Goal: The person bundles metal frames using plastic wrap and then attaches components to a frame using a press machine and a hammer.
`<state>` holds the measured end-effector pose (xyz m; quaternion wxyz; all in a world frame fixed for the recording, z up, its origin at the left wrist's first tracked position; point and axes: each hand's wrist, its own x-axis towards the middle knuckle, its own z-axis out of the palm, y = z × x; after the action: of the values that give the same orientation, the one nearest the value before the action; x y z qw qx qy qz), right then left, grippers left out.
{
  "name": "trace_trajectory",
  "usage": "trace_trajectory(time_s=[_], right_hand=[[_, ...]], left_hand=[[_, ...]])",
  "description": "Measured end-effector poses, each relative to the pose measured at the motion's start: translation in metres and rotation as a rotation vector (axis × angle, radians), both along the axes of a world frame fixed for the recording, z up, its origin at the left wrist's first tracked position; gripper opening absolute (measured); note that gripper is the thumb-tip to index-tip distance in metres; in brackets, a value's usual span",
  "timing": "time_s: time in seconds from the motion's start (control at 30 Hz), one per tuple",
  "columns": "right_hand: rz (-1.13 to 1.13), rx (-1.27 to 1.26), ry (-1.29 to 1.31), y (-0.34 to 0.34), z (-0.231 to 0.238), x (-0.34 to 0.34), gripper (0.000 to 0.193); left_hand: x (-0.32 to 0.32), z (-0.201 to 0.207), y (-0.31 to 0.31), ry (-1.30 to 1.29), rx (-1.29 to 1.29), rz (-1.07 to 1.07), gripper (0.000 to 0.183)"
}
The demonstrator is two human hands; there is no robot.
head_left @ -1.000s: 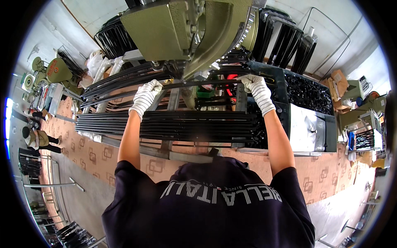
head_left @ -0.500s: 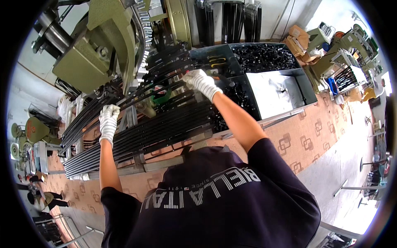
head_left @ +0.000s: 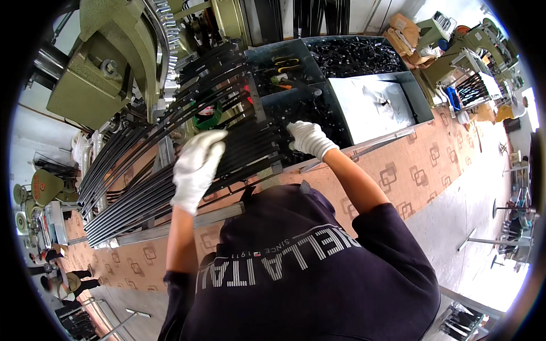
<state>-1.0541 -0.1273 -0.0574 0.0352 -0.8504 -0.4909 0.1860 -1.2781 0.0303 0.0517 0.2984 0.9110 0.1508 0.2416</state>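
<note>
My left hand (head_left: 198, 169), in a white knit glove, hovers over the near bundle of long black metal rods (head_left: 153, 202). Its fingers are stretched out and slightly blurred, with nothing seen in them. My right hand (head_left: 310, 140), gloved likewise, is at the near edge of a bin compartment of small black parts (head_left: 311, 111), by the rod ends. Its fingers are curled together; whatever they may hold is hidden. Farther back, another group of black rods (head_left: 128, 139) lies slanting across the stand beside a green press machine (head_left: 102, 74).
The dark divided bin (head_left: 420, 105) has more black parts (head_left: 355, 57) at the back, a white sheet (head_left: 369, 108) on the right, and yellow-handled pliers (head_left: 287, 65). A green tray (head_left: 209, 116) sits among the rods. A metal stand rail (head_left: 182, 227) runs along the near side.
My left hand has left the far rods and moved right and nearer, its fingers opening. My right hand has come down from the far rods' ends to the near bin edge.
</note>
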Motion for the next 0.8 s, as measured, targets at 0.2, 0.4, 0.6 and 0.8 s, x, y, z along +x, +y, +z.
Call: trace_trajectory(time_s=[0.2, 0.4, 0.6, 0.8], right_hand=[[0.199, -0.089, -0.101, 0.011, -0.016, 0.002, 0.019], [0.336, -0.007, -0.116, 0.002, -0.020, 0.014, 0.017], [0.197, -0.081, -0.048, -0.004, -0.005, 0.031, 0.019], [-0.248, 0.466, 0.830, 0.012, 0.034, 0.048, 0.019]], left_hand=[[0.119, -0.028, 0.013, 0.018, 0.270, 0.042, 0.049], [0.153, -0.059, 0.036, 0.018, 0.293, 0.158, 0.036], [0.145, -0.050, 0.044, 0.165, 0.179, 0.159, 0.028], [0.148, -0.051, 0.038, 0.066, 0.289, 0.098, 0.033]])
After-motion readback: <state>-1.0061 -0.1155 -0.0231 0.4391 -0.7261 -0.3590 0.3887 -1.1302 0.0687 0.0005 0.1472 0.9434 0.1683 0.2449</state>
